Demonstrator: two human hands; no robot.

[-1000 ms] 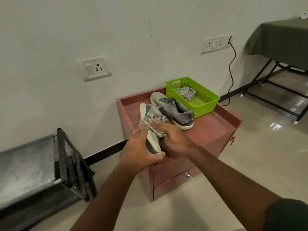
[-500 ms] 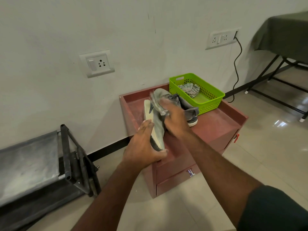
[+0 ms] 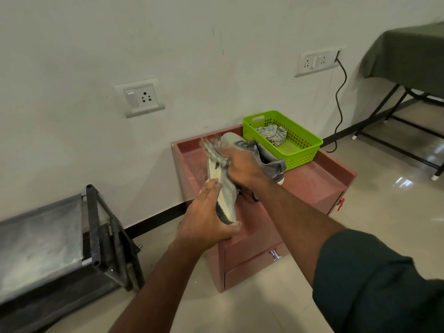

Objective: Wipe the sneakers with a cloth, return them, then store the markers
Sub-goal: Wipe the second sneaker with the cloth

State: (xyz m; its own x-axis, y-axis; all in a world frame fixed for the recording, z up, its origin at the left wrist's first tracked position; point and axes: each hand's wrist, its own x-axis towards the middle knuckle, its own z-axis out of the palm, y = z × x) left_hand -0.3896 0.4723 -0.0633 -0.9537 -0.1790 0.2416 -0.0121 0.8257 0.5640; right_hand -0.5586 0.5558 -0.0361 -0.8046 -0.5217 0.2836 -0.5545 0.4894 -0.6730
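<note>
My left hand [image 3: 206, 219] grips a grey sneaker [image 3: 224, 188] by its heel end, sole turned to the left and toe pointing away, above the red cabinet [image 3: 319, 186]. My right hand [image 3: 242, 164] presses a striped cloth [image 3: 212, 146] against the sneaker's toe end; the cloth is blurred. The second grey sneaker [image 3: 269, 159] lies on the cabinet top just behind my right hand, partly hidden by it. No markers are visible.
A green basket [image 3: 305, 150] with another striped rag [image 3: 272, 134] sits at the cabinet's back right corner. A dark metal rack [image 3: 101, 236] stands on the floor at left. A table with a dark cloth [image 3: 408, 51] is at far right, a black cable [image 3: 341, 99] hangs from the wall socket.
My right hand has slid the cloth along the sneaker from its middle up to the toe end. My left hand has tilted the sneaker more upright. The view has shifted.
</note>
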